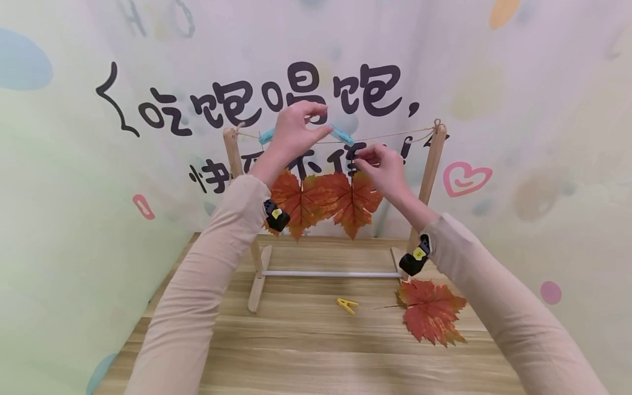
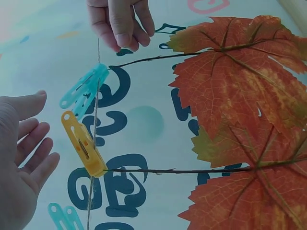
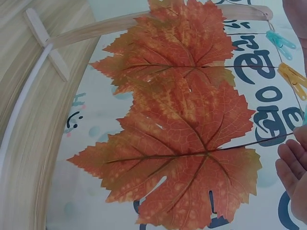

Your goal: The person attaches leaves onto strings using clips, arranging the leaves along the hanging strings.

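My left hand point(image 1: 291, 131) is raised at the twine, its thumb and fingers spread just apart from a teal clothespin point(image 2: 84, 91). That clothespin sits on the twine point(image 2: 97, 115) at the stem end of a red-orange maple leaf point(image 3: 187, 148). My right hand point(image 2: 120, 24) hovers by this stem, fingers loosely bent with nothing visible between them. A yellow clothespin point(image 2: 84, 143) clips a second leaf point(image 3: 177, 43) beside it. Another teal clothespin point(image 1: 266, 136) is farther left, where my left forearm partly hides the hanging leaves.
Two wooden posts point(image 1: 433, 159) hold the twine, joined low down by a white rod point(image 1: 331, 274). On the wooden table point(image 1: 316, 351) lie a yellow clothespin point(image 1: 348, 305) and a loose maple leaf point(image 1: 432, 312). A printed wall cloth point(image 1: 543, 109) hangs close behind.
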A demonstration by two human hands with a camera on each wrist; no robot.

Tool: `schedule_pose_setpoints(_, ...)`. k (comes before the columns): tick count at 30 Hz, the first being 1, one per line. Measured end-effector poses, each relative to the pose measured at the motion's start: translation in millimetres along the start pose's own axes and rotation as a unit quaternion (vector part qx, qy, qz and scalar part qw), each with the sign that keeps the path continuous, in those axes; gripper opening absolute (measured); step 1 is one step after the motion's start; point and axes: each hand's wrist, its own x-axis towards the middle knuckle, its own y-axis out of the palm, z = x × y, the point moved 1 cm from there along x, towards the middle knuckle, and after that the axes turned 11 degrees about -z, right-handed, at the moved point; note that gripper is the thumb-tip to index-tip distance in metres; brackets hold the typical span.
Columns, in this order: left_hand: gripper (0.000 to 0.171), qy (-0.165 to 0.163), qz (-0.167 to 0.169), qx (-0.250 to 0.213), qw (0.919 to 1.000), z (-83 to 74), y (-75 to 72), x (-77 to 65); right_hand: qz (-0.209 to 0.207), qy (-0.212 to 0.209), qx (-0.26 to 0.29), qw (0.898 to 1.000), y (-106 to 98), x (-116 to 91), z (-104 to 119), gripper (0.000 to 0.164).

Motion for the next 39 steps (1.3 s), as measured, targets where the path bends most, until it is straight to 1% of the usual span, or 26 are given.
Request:
schedule_pose_setpoints(2,0.035,0.002,-0.012,-0.015,0.9998,-1.9,-2.7,-2.4,0.006,-0.007,0.0,1.0,-4,-3,-2,0.019)
schedule_pose_setpoints(4,0.035,0.001,-0.01,-0.031,0.9995,-3.6,-5.1,-5.8,0.015,-0.01,-0.002,1.0,-8,-7,-4,0.019)
schedule_pose_setpoints(7,0.034,-0.003,0.01,-0.058,0.9982,-6.8,-7.3,-12.5,0.035,-0.005,-0.005,0.999,-14,-16,-8,0.018)
schedule_pose_setpoints(10,0.033,0.008,0.031,-0.079,0.9964,-9.0,-6.7,-20.0,0.053,0.0,-0.009,0.999,-23,-25,-13,0.018)
schedule_pose_setpoints(13,0.033,0.019,0.047,-0.087,0.9949,-9.4,-4.5,-27.8,0.065,-0.002,-0.019,0.998,-30,-33,-21,0.019)
schedule_pose_setpoints(16,0.033,0.028,0.059,-0.079,0.9947,-7.0,-1.9,-36.6,0.069,-0.002,-0.031,0.997,-35,-39,-33,0.019)
schedule_pose_setpoints(19,0.033,0.044,0.065,-0.075,0.9941,-1.9,2.7,-47.0,0.084,0.011,-0.042,0.996,-38,-47,-44,0.02)
schedule_pose_setpoints(24,0.032,0.058,0.076,-0.069,0.9931,9.0,13.2,-67.0,0.117,0.03,-0.057,0.991,-41,-63,-61,0.021)
schedule_pose_setpoints(27,0.032,0.06,0.089,-0.063,0.9922,17.1,20.2,-81.0,0.137,0.037,-0.056,0.988,-42,-73,-71,0.02)
schedule_pose_setpoints(29,0.032,0.054,0.104,-0.059,0.9914,22.7,25.3,-90.5,0.15,0.04,-0.052,0.987,-43,-81,-78,0.019)
schedule_pose_setpoints(33,0.033,0.026,0.13,-0.063,0.9892,34.1,35.8,-109.2,0.175,0.041,-0.038,0.983,-43,-96,-94,0.019)
schedule_pose_setpoints(36,0.033,0.014,0.128,-0.065,0.9895,42.5,43.6,-121.4,0.19,0.044,-0.024,0.98,-43,-108,-106,0.019)
schedule_pose_setpoints(39,0.033,0.007,0.116,-0.067,0.991,50.9,52.2,-131.5,0.203,0.056,-0.014,0.977,-41,-120,-117,0.02)
